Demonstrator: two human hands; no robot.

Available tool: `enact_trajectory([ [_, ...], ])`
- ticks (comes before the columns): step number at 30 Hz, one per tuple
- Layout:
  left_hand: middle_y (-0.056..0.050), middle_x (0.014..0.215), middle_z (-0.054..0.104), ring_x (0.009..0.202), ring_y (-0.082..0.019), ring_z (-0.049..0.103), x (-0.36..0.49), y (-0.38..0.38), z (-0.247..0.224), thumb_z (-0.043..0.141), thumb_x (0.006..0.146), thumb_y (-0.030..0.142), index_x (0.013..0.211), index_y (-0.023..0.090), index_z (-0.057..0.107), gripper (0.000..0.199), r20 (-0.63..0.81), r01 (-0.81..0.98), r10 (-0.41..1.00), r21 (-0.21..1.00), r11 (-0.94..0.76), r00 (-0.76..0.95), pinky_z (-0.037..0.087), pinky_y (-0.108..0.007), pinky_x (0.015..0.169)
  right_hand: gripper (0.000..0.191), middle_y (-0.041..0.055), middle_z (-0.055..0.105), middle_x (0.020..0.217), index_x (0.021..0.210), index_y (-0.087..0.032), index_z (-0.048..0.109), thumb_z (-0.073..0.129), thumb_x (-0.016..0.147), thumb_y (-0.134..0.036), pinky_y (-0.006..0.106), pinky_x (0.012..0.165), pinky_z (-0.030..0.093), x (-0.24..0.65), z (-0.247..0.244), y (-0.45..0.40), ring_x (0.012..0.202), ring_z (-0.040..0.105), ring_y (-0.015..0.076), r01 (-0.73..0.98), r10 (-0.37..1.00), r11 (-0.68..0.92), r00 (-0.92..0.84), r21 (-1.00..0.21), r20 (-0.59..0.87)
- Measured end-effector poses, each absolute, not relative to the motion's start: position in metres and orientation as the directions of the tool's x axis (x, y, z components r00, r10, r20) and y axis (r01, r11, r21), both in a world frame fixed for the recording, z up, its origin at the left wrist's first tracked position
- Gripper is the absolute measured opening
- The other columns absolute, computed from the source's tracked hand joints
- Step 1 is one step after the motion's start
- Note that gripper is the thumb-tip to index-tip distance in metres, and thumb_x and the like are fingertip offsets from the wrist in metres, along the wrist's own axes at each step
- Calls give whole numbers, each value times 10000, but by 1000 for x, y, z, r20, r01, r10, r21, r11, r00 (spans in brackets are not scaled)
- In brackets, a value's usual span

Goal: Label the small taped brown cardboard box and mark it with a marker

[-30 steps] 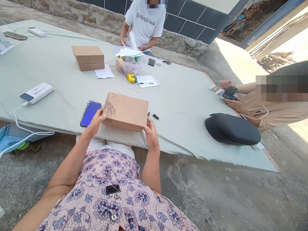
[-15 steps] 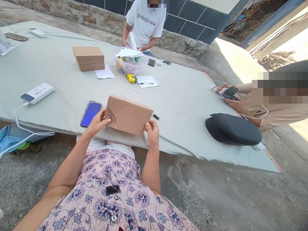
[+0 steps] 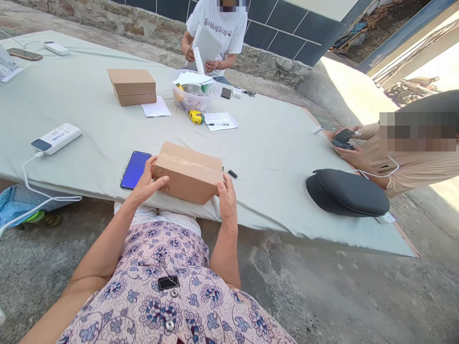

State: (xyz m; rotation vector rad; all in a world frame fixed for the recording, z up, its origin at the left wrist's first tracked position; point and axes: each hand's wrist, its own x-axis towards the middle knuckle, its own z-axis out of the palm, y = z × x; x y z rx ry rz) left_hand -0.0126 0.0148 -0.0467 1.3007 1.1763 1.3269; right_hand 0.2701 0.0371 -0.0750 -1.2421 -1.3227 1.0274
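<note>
And here, just below the middle of the frame, we have the cardboard box [image 3: 188, 179], held from both ends! The left hand [image 3: 146, 184] is half open around its left end, thumb stretched along the front face by some dark scribbles. Over on the other end, the right hand [image 3: 227, 197] is curled in, fingers bent against the side. Up top, a shiny strip of tape runs along the box; whether its underside touches the table [image 3: 272, 143], I cannot tell.

Just left of that left hand lies a phone [image 3: 135, 169], blue screen up, and near the right hand a small black piece [image 3: 233, 174]. Further out at left, a white power bank [image 3: 56, 139] with its cable trailing over the edge.

Upper middle now: a second box [image 3: 136, 93], a plastic tub [image 3: 197, 102] full of odds and ends, and in front of it a yellow tape measure [image 3: 196, 117] beside a sheet with a pen on it. A person in a white shirt [image 3: 234, 33] sits behind, holding papers. At right, a black case [image 3: 346, 193] rests near another person, with a dark device [image 3: 343, 139] in hand.
</note>
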Motion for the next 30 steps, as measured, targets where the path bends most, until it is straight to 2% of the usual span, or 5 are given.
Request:
enact_trajectory([
  [4,-102,1256,630,1223,-310,590,-11,16,-48,714,795,727,1317,254,444,755,143,39,980,990,-139,-138,473,-382,1003,691,96,700,1253,1446,-256,547,589,901,-679,365,922,563,270,-76,38,1114,659,243,131,994,103,22,-986,107],
  [13,-84,1214,641,1136,-298,565,-16,17,-54,632,861,678,1349,251,468,669,97,156,981,985,-70,-171,437,-400,970,695,121,675,1284,1444,-249,540,627,881,-648,437,991,558,268,-73,36,1193,635,280,118,993,118,1,-986,119],
  [20,-115,1522,541,1431,-342,441,-8,14,-47,600,900,637,1476,231,453,720,125,104,975,989,-107,-185,362,-438,1184,675,120,689,1303,1442,-262,517,661,879,-605,430,988,567,266,-71,35,1212,651,285,81,987,159,-43,-984,156],
  [26,-126,1395,669,1419,-349,507,-5,14,-44,549,905,746,1483,211,522,789,173,139,974,979,-152,-149,397,-449,1192,727,127,691,1269,1459,-238,501,648,873,-643,434,998,556,265,-74,36,1176,653,279,98,989,146,-51,-984,141],
  [30,-138,1445,644,1459,-352,478,-7,16,-47,519,897,778,1518,197,497,852,156,174,977,976,-130,-145,395,-452,1207,743,137,680,1314,1487,-236,478,625,886,-647,448,1028,542,265,-74,37,1223,642,291,105,991,125,-61,-987,119],
])
